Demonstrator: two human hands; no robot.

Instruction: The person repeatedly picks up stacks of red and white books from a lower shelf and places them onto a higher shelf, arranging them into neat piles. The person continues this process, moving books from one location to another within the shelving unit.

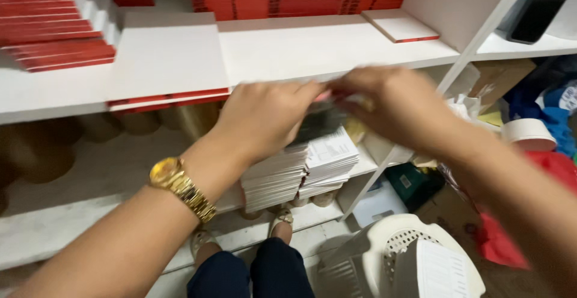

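My left hand (pixel 264 114), with a gold watch (pixel 180 187) on its wrist, and my right hand (pixel 393 102) meet in front of a white shelf (pixel 312 48). Between them they grip a small flat dark item (pixel 321 120) with a reddish edge; motion blur hides what it is. Just below the hands, two stacks of white printed booklets (pixel 303 168) stand on a lower shelf.
Red-and-white flat boxes (pixel 54 27) are piled on the upper shelf at left and along the back. A white plastic basket (pixel 402 259) with a printed sheet sits on the floor at lower right. Cardboard tubes (pixel 42 150) lie at left. Bags and tape clutter the right side.
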